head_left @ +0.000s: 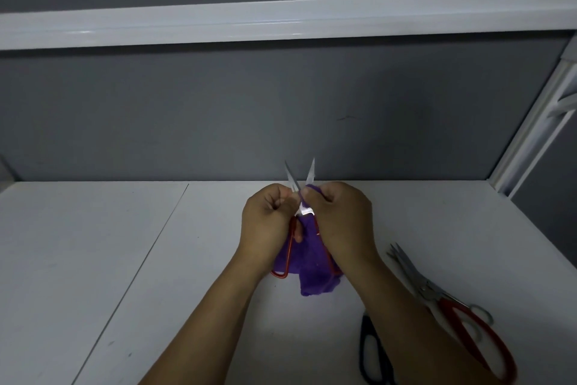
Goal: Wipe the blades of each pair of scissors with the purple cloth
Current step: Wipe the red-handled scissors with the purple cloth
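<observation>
Head view. Both hands are up over the white table (125, 244). My left hand (265, 222) is curled tight on the thin red-loop scissors (305, 211), gripping the left side near the pivot. The blades are splayed in a V with tips pointing away from me. My right hand (340, 222), just right of those scissors, has its fingers closed on the purple cloth (312, 272), bunched against the right blade. The rest of the cloth hangs below the scissors between the red loops, its bottom edge at the tabletop. Well right of the held scissors and nearer me, red-handled shears (429, 291) lie flat. Black-handled scissors (366, 323) lie beside them, partly hidden by my right forearm.
</observation>
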